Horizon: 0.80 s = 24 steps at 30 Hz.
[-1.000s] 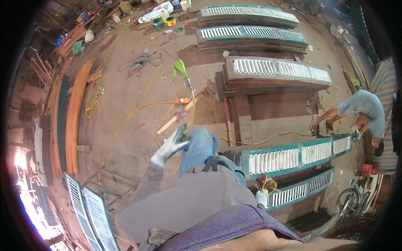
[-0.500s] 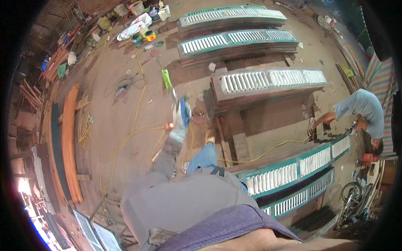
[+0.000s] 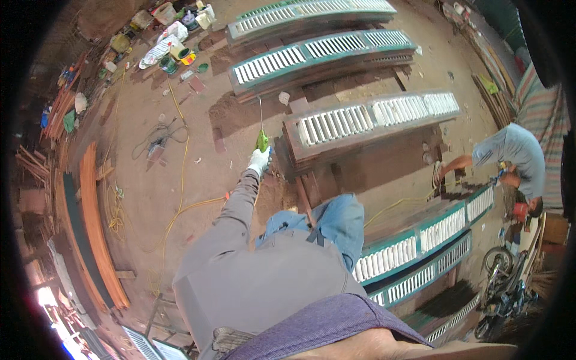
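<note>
My left hand [image 3: 259, 161], in a white glove at the end of a grey sleeve, is stretched forward and closed on a green-handled tool [image 3: 262, 141] with a thin rod pointing away from me. It hovers over the dirt floor by the near end of a brown louvred shutter with white slats [image 3: 372, 117]. My right hand is hidden from view. My knee in blue jeans [image 3: 336, 219] is bent below.
Two green louvred shutters [image 3: 324, 51] lie farther off, and two more [image 3: 420, 240] at my right. A person in grey [image 3: 510, 156] crouches at the right. A yellow cord [image 3: 180, 180] runs across the floor; orange planks [image 3: 96, 222] lie left; paint cans [image 3: 174, 57] far left.
My left hand has reached forward across the floor to the green tool and closed on it. The view has swung so that the shutters sit lower and nearer.
</note>
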### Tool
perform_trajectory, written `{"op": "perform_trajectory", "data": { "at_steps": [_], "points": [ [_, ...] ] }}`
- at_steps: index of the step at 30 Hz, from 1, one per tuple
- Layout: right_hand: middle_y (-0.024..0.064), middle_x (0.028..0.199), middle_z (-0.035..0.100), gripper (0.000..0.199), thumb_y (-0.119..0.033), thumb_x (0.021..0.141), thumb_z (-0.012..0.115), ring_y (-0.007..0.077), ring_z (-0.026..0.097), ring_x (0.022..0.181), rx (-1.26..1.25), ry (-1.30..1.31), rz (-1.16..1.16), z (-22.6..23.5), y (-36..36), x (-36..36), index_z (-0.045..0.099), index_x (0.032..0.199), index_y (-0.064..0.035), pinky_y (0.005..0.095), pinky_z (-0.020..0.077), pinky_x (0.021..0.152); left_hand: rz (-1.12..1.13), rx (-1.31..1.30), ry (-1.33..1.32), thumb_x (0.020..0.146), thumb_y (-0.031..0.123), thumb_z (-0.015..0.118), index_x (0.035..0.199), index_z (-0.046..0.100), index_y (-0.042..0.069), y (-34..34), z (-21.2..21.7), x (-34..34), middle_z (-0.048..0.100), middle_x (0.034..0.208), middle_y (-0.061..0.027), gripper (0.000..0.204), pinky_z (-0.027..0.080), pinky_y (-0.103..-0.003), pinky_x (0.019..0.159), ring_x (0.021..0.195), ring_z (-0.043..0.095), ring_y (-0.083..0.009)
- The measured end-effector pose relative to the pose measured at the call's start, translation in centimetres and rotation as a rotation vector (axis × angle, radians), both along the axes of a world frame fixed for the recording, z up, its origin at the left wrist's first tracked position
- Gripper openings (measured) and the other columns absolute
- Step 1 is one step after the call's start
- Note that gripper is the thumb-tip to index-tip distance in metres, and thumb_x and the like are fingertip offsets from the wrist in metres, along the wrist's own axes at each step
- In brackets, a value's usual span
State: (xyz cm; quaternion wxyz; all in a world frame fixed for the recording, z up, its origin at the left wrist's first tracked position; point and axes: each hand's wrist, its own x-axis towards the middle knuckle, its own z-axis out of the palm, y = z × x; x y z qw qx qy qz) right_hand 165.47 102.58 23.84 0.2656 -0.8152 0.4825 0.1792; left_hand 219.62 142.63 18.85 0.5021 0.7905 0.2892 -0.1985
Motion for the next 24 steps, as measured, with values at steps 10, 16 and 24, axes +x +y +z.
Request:
{"op": "perform_trajectory", "data": {
  "at_steps": [10,16,24],
  "points": [
    [0.0233,0.102,0.065,0.033,-0.030,0.089,0.058,0.0408,0.061,0.101,0.011,0.053,-0.132,-1.2,-6.9,-0.1,0.064,0.096,0.0024,0.0458,0.0475,0.090,-0.049,-0.206,0.486,0.085,0.040,0.070,0.093,0.058,0.008,-4.6,-5.0,-5.8,0.055,0.067,-0.0044,0.035,0.042,-0.032,0.044,0.052,0.050,-0.0160],
    [0.0234,0.103,0.065,0.035,-0.030,0.089,0.057,0.0407,0.061,0.101,0.070,0.091,-0.157,-3.3,-14.3,-0.3,0.064,0.097,0.0029,0.0457,0.0473,0.090,-0.038,-0.016,0.541,0.093,0.053,0.057,0.080,0.061,0.012,-13.1,-5.0,-3.3,0.055,0.060,-0.0032,0.043,0.040,-0.033,0.041,0.046,0.050,-0.0186],
    [0.0235,0.104,0.065,0.036,-0.031,0.090,0.057,0.0406,0.061,0.101,-0.055,0.105,-0.262,-1.9,-29.6,0.9,0.064,0.098,0.0035,0.0456,0.0471,0.090,-0.346,0.552,0.270,0.085,0.068,0.054,0.106,0.070,0.001,-31.8,-3.4,5.3,0.067,0.109,-0.0260,0.072,0.048,-0.047,0.092,0.111,0.062,-0.0394]
  ]
}}
